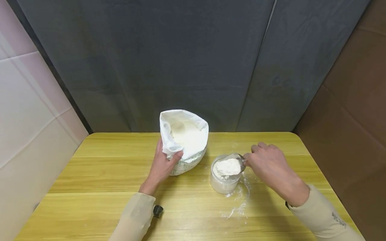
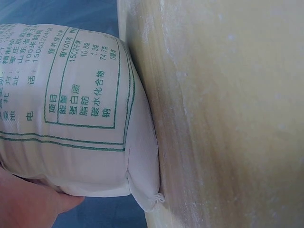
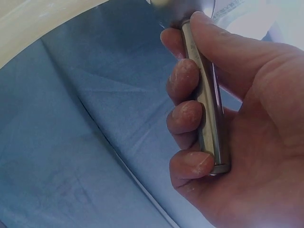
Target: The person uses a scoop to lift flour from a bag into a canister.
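A white flour sack (image 1: pixel 188 164) with green print stands on the table, its top open and white flour (image 1: pixel 190 135) showing inside. My left hand (image 1: pixel 159 167) grips the sack's near left side, thumb over the rolled rim. In the left wrist view the printed side of the sack fills the left half. My right hand (image 1: pixel 269 164) curls its fingers round the metal handle (image 3: pixel 209 99) of a scoop (image 1: pixel 243 163). A heap of flour (image 1: pixel 230 166) lies in the scoop, which is over the mouth of a clear round jar (image 1: pixel 223 187). More flour shows inside the jar.
Spilled flour (image 1: pixel 238 211) streaks the wooden table (image 1: pixel 105 174) to the right of the jar and in front of it. A dark cloth (image 1: pixel 169 60) hangs behind the table's far edge. Light panels rise on the left and a brown one (image 1: pixel 356 100) on the right.
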`<state>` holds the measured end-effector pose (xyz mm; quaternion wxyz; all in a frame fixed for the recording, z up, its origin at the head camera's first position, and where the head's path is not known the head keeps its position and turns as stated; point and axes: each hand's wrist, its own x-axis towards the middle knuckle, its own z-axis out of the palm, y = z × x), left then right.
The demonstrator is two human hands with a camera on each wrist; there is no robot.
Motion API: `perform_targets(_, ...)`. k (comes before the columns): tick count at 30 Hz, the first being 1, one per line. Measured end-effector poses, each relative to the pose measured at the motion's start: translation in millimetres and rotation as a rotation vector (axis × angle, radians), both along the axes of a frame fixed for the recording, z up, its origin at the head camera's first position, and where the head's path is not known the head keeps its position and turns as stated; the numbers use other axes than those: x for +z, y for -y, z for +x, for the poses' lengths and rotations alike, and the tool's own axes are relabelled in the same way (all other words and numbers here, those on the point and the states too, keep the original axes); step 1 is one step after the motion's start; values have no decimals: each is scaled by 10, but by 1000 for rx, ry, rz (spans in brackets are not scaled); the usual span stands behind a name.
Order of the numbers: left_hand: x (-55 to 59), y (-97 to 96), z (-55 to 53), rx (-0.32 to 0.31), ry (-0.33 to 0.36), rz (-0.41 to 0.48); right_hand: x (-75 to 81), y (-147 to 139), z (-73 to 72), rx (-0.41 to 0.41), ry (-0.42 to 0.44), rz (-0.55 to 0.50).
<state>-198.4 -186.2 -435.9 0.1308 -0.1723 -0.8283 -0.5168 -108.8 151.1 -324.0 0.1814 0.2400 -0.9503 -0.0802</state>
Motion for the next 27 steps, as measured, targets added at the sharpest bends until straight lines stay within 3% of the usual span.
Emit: perform_targets(27,-7,-5,3,1,-13,4,68,-206,57,1,-185,-94)
